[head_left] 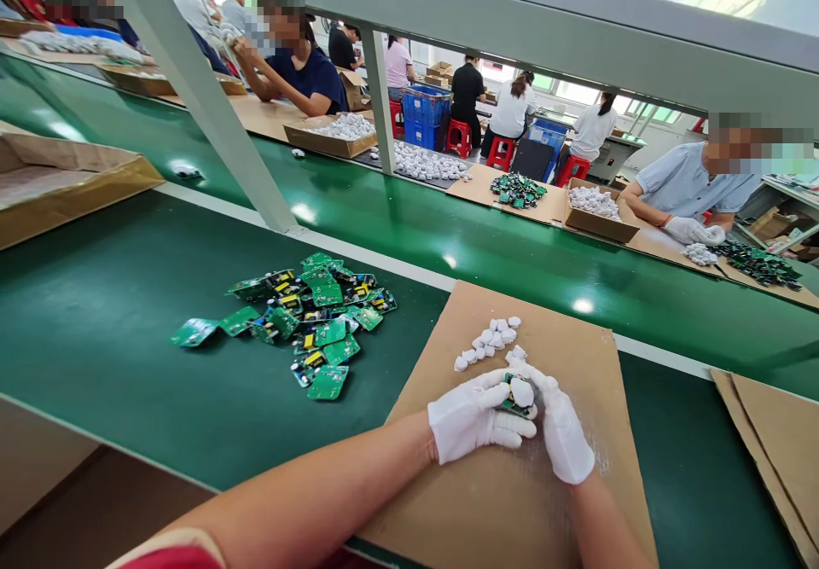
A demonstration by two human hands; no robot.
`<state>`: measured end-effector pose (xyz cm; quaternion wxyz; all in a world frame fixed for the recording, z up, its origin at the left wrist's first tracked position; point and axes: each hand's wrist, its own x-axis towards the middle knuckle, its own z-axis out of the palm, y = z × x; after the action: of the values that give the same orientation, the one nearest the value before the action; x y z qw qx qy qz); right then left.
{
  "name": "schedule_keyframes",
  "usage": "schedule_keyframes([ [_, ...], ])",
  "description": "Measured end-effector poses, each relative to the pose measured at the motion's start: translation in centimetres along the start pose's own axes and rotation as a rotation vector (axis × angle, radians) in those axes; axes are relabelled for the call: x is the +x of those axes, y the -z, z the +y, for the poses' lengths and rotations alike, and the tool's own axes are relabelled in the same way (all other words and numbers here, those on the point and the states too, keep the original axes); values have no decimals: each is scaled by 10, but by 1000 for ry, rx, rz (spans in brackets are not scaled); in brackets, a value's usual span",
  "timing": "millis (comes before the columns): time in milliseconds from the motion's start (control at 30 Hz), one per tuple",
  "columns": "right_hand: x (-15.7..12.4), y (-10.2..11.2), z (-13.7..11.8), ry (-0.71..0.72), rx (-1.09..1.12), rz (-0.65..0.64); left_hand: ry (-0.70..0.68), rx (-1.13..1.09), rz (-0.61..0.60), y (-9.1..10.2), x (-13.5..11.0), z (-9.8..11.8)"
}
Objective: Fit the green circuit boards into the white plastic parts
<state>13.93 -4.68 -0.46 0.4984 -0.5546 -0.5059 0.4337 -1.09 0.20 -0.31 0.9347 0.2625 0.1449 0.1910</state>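
Over a brown cardboard sheet [486, 501], my left hand [473, 415] in a white glove grips a small green circuit board [510, 405] between thumb and fingers. A white rounded lump [522, 392] sits on the board's upper face. My right hand [563, 424], also gloved, curls its fingers around the board's far and right edge; its fingertips are partly hidden. Just beyond my hands lies a small group of white lumps [490, 343] on the cardboard. To the left, a loose pile of circuit boards [320, 313] with yellow, blue and black parts rests on the green bench.
A cardboard tray [77, 185] stands at the far left and folded cardboard [768, 449] at the right. A grey metal post [217, 91] rises beyond the boards. Across the green conveyor [415, 228], people sit working beside boxes of white lumps [592, 202].
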Motion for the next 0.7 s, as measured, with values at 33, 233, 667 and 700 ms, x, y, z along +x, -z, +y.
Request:
schedule_keyframes([
  [33,0,-1,-2,3,-17,-13,-3,-20,-7,1,0,-1],
  [233,0,-9,-6,-63,-138,-39,-50,-46,53,6,1,-8],
  [667,0,-8,-3,-53,-160,-29,-73,44,118,3,1,-5],
  [700,0,-9,-2,-50,-163,-9,-78,64,115,3,1,-4],
])
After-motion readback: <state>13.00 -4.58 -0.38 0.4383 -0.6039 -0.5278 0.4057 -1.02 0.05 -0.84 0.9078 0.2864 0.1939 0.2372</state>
